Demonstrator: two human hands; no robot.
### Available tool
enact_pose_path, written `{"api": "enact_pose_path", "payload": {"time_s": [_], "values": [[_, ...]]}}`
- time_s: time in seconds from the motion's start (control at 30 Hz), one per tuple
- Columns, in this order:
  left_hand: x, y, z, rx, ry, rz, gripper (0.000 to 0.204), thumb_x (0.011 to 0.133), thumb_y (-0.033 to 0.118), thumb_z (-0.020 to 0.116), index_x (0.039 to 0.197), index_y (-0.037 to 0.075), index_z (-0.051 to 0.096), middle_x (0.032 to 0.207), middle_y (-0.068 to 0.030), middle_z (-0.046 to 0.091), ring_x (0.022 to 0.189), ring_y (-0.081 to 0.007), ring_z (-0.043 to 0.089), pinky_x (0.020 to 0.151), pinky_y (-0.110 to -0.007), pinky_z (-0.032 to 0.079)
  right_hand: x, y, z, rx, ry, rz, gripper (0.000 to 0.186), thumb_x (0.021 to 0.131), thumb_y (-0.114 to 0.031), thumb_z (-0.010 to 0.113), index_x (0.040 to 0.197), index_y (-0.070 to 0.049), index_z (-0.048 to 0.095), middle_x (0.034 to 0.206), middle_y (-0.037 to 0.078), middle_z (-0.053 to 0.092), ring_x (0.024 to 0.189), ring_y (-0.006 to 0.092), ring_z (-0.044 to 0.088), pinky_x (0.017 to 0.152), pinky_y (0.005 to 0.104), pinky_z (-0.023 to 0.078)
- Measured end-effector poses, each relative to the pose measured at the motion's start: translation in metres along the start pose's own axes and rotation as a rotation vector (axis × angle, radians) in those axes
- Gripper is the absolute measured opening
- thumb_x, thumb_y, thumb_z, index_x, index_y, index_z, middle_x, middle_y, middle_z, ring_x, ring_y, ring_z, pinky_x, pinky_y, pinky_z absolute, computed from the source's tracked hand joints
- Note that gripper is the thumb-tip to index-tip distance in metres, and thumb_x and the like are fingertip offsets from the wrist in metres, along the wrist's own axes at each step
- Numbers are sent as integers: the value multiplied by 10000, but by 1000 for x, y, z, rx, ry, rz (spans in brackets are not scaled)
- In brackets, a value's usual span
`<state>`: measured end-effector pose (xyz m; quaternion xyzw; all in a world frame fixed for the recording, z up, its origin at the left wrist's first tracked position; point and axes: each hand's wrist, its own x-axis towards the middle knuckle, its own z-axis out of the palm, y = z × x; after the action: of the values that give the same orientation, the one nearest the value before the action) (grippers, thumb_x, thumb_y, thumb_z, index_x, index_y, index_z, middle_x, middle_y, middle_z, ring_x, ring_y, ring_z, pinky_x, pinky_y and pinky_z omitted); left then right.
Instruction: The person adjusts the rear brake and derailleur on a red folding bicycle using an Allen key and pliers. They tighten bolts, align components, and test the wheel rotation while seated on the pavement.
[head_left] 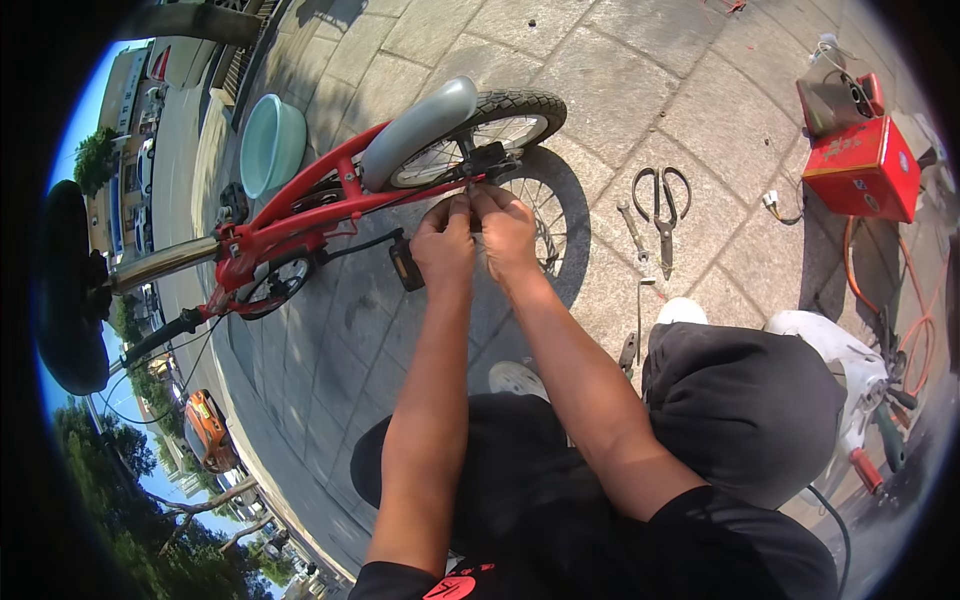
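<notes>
You are crouching over a small red bicycle (300, 205) lying on grey paving stones (620, 90), and both of your hands are working at its rear wheel (520, 130). Your left hand (444, 240) is pinching something thin near the rear brake (490, 160) with fingers drawn tightly together; what it is gripping is too small to tell. Your right hand (507, 228) is pressing just beside it, fingers also narrowed to a pinch, the two hands touching at the fingertips. A grey mudguard (418, 130) is curving over the tyre just above your hands, and a black pedal (405, 268) is sticking out to their left. On the paving to your right, scissors (661, 205) and a wrench (632, 228) are lying close together, well apart from your hands. A red box (862, 165) is sitting farther right, and a pale green basin (270, 140) is resting beyond the frame.
</notes>
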<state>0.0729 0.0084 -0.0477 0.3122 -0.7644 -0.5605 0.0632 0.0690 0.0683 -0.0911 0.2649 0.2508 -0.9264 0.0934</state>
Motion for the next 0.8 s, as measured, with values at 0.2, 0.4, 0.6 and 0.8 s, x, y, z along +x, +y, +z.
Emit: {"api": "enact_pose_path", "payload": {"time_s": [0.2,0.4,0.6,0.8], "values": [[5,7,-3,-211,-185,-345,313,1012,259,748,1219,25,752,1087,-59,763,950,-168,716,803,-333,558,-8,-12,5,-185,80,-102,207,1015,-141,723,1115,39,719,946,91,742,776,132,696,670,287,561],[21,-1,6,-510,-212,-383,256,1004,216,752,1172,23,743,1133,-71,761,1017,-194,714,873,-344,570,-10,-13,3,-936,95,-536,316,953,-133,662,1240,-25,739,1154,210,741,1037,403,722,908,443,567],[33,-22,12,-693,-260,-415,252,1006,189,741,1191,17,732,1145,-80,758,1022,-195,719,911,-346,573,-10,-24,1,-1353,22,-645,317,1011,-234,664,1251,-49,758,1077,234,751,1012,427,730,910,465,561],[28,-19,12,-708,-228,-450,239,1004,159,734,1209,36,731,1148,-72,759,1047,-196,719,909,-350,575,-5,-32,-6,-1191,-74,-688,278,988,-165,693,1233,-60,769,1012,179,752,916,337,745,831,414,569]]}}
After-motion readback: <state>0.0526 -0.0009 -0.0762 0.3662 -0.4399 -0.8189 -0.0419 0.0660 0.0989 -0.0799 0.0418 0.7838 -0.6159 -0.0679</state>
